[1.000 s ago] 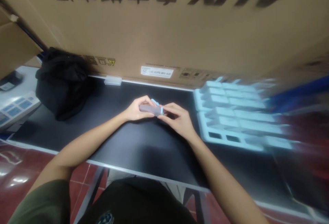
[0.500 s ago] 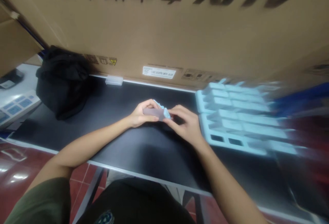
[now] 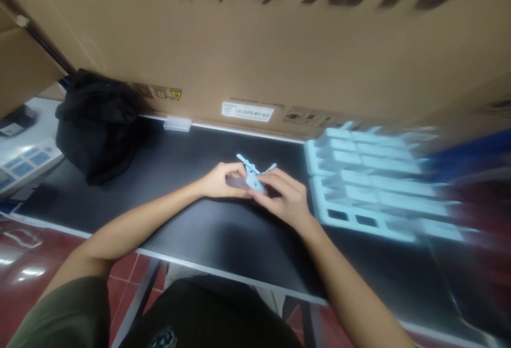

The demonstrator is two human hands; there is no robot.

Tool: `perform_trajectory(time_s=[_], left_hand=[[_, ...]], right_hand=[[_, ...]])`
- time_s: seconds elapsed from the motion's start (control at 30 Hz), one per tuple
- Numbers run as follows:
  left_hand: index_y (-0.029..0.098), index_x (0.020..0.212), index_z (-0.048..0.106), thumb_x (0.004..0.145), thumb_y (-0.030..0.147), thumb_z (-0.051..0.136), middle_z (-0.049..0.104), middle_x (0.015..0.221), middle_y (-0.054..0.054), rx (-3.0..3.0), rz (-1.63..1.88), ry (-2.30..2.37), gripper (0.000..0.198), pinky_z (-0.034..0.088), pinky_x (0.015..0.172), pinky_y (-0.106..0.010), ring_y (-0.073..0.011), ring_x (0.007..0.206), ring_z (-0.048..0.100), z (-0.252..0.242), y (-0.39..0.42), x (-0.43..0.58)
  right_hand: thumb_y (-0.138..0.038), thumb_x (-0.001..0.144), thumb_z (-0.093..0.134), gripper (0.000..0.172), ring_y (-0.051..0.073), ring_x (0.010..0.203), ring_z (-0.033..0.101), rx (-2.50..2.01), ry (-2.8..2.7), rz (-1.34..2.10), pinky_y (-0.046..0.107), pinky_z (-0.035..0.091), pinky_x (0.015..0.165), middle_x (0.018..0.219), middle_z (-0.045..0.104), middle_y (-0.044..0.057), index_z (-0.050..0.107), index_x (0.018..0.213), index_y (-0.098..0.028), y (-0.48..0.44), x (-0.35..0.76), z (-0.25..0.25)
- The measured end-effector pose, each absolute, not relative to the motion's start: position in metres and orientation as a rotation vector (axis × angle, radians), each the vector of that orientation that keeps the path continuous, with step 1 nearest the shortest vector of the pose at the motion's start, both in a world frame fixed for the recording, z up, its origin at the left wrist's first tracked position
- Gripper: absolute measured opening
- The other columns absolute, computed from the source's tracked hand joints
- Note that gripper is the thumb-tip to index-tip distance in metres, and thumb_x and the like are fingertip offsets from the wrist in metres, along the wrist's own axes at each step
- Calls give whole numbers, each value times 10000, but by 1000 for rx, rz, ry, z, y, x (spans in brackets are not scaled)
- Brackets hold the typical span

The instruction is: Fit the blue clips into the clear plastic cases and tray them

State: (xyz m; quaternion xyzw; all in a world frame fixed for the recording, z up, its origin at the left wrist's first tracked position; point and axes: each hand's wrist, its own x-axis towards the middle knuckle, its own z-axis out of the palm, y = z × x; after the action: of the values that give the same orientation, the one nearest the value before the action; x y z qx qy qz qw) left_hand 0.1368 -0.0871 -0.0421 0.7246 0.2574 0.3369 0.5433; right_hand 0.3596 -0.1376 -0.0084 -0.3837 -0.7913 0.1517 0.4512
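Note:
In the head view, my left hand [image 3: 224, 180] is closed round a flat grey piece [image 3: 236, 182] over the middle of the table. My right hand [image 3: 284, 192] pinches a small light-blue piece [image 3: 253, 181] at the grey piece's right end. Thin light-blue strips stick up from it between the two hands, one leaning left and one right. Whether the blue and grey parts are joined cannot be made out, as fingers cover much of both.
Light-blue trays with compartments [image 3: 337, 187] lie to the right, blurred at their far side. A black cloth bag [image 3: 98, 130] sits at the left on the black table [image 3: 191, 236]. A small clear box [image 3: 177, 124] rests by the large cardboard box [image 3: 199, 50] behind.
The light-blue piece has turned, and its thin strips now stand up between my hands. The grey piece shows less and is tilted differently. My hands have shifted only slightly.

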Motion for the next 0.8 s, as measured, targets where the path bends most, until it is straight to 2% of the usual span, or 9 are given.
perform_trajectory(time_s=[0.1,0.27,0.4,0.57,0.7,0.8], left_hand=[[199,979,538,834,440,879,751,924,-53,1707,813,570,442,528,804,-283,-188,850,747,-44,-90,139],[259,1350,439,966,435,754,750,1102,-76,1747,1016,510,527,577,868,-313,-192,910,778,-54,-93,140],[265,1520,445,1052,446,617,769,1188,-94,2080,1076,576,530,619,894,-323,-206,928,800,-61,-94,136],[230,1518,515,1120,381,470,771,1284,-97,2461,1225,549,428,630,914,-249,-182,1094,786,-58,-95,134],[206,1394,606,1136,309,404,808,1157,-71,2545,1279,550,343,637,856,-214,-146,1012,801,-53,-92,134],[207,1299,639,1131,274,405,811,1113,-58,2537,1304,535,296,632,831,-207,-143,982,803,-51,-91,135]], right_hand=[[-399,920,771,142,170,611,592,-940,-1955,388,333,525,583,804,693,54,798,989,-277,-138,360,-6],[-344,927,766,134,187,690,634,-946,-1892,431,346,549,641,861,713,61,805,1040,-285,-136,361,1],[-389,916,777,137,151,607,566,-993,-1831,594,307,505,564,747,666,23,799,939,-256,-134,359,-3],[-383,895,789,187,104,544,505,-1001,-1721,727,251,432,502,677,593,-18,754,828,-212,-136,349,-11],[-355,866,813,234,95,539,480,-1017,-1695,687,239,407,502,658,561,-34,681,738,-210,-141,339,-16],[-393,873,808,265,100,539,476,-1043,-1697,663,241,398,508,642,553,-42,659,745,-216,-142,336,-18]])
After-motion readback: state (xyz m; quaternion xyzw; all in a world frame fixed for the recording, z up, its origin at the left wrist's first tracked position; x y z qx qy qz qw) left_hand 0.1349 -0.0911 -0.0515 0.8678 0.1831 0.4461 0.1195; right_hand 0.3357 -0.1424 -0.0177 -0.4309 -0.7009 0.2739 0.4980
